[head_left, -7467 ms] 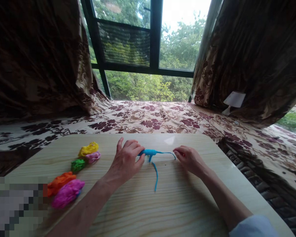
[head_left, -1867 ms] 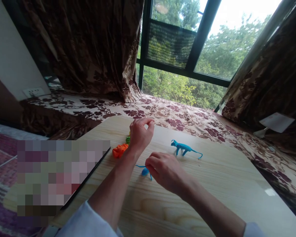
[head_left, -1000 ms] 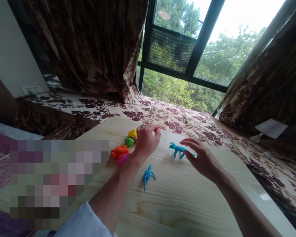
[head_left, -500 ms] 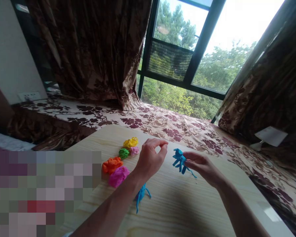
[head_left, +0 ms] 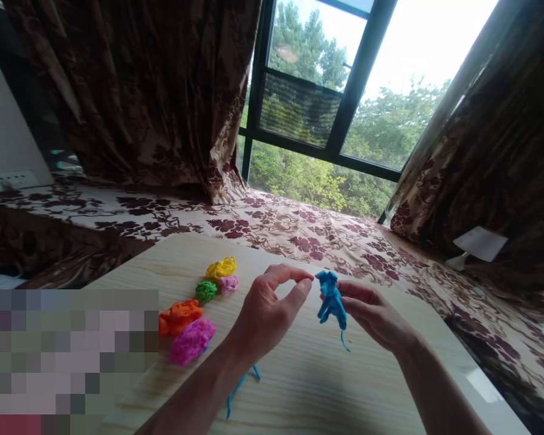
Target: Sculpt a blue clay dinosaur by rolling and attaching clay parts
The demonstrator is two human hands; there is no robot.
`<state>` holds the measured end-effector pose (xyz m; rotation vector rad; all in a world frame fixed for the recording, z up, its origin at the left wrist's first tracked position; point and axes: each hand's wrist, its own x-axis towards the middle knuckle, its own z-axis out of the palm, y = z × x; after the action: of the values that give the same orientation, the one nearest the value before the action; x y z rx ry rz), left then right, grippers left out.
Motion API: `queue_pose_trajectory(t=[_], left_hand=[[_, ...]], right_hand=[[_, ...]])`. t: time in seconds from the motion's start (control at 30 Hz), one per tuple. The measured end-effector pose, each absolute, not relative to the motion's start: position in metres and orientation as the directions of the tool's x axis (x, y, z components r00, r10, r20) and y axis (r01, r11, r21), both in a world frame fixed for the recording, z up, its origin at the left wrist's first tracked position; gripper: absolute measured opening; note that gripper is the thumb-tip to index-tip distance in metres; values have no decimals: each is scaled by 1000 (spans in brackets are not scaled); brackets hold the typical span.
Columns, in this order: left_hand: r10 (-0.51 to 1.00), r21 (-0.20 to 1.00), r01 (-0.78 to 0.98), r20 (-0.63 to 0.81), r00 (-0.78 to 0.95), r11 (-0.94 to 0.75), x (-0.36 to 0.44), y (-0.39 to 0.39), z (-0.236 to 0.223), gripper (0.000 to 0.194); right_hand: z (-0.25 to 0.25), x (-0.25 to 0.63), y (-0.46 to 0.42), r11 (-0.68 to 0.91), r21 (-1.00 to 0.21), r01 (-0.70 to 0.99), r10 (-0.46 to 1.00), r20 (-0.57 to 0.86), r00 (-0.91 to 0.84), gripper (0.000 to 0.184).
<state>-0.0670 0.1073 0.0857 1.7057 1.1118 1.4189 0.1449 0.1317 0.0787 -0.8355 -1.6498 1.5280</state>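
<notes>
My right hand [head_left: 374,311] grips a blue modelling-clay animal figure [head_left: 330,299] from its right side, above the table. The figure is upright, its head at the top, with legs and a thin tail hanging down. Close to the left of its head, my left hand [head_left: 269,311] has thumb and forefinger pinched together. Whatever sits between those fingertips is too small to make out. Thin blue clay strands [head_left: 236,389] lie on the table beside my left forearm, which hides the rest of that piece.
Lumps of yellow [head_left: 221,267], pale pink [head_left: 229,284], green [head_left: 206,291], orange [head_left: 180,318] and magenta clay [head_left: 193,342] lie at the left on the wooden table [head_left: 294,386]. Behind are a flower-patterned cloth [head_left: 276,220] and a small white lamp [head_left: 480,243].
My right hand let go of the smaller blue piece, took the clay animal off the table and turned it upright. My left hand, still pinched, moved right to the figure's head.
</notes>
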Motion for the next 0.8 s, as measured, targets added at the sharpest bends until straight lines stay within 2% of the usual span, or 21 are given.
queue_pose_trajectory(t=[0.2,0.43,0.57,0.8], left_hand=[[885,850,258,464,47,-459,-61,106,82,19],[956,947,137,278,96,-290,-60,107,83,31],[978,975,126,166,125,-181,-61,109,80,35],[990,990,110,72,122,-85,-62,112,73,36]], right_hand=[[78,144,131,112,-993,-31,862,113,-494,26],[80,139,130,146,-989,6,844,121,-522,26],[78,138,131,146,-989,38,849,105,-517,28],[76,135,131,162,-984,67,850,104,-517,29]])
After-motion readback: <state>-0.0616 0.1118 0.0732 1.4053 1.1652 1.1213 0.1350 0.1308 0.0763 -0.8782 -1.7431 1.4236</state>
